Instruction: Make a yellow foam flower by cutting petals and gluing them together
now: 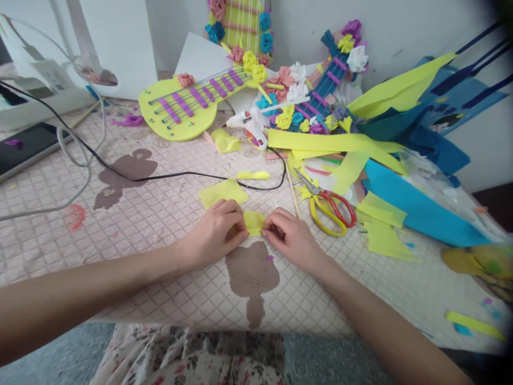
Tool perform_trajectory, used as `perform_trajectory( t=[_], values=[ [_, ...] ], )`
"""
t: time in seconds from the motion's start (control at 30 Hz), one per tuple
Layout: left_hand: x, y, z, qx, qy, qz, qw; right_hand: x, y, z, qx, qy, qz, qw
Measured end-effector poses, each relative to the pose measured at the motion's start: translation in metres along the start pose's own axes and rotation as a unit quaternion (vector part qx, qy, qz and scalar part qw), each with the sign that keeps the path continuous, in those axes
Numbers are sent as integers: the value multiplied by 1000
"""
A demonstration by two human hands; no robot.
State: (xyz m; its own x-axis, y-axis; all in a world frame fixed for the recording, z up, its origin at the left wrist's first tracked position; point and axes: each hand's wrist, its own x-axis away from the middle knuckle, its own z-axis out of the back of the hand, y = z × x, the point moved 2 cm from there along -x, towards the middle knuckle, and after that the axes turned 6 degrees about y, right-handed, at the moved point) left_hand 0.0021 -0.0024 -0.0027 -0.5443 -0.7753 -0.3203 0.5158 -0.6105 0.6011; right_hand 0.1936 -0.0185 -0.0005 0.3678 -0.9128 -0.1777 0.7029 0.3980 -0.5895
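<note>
A small piece of yellow crepe paper (254,222) is pinched between my two hands, low over the patterned tablecloth near the middle. My left hand (220,230) grips its left end with fingers and thumb together. On its right end, the fingertips of my right hand (290,235) are pressed closed. A flat yellow paper square (220,193) lies just behind my left hand. Farther back is a narrow yellow strip (253,175). The scissors (326,206), with yellow and red handles, rest to the right of my right hand, beside a thin wooden stick (292,188).
A white glue gun (252,127) with a black cord lies behind the hands. Yellow (180,109) and blue (326,91) paper guitars with paper flowers stand at the back. Blue crepe paper (417,203) spreads rightward. A phone (30,147) lies at left.
</note>
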Motion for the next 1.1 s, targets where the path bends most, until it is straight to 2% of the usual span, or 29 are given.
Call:
perform_trajectory(
  t=[0.33, 1.1],
  values=[
    [-1, -1, -3, -33, 16, -8, 999, 0, -3, -4, 25, 23, -13, 999],
    [-3, -1, -4, -39, 10, -1, 999, -1, -6, -6, 61, 27, -31, 997]
  ],
)
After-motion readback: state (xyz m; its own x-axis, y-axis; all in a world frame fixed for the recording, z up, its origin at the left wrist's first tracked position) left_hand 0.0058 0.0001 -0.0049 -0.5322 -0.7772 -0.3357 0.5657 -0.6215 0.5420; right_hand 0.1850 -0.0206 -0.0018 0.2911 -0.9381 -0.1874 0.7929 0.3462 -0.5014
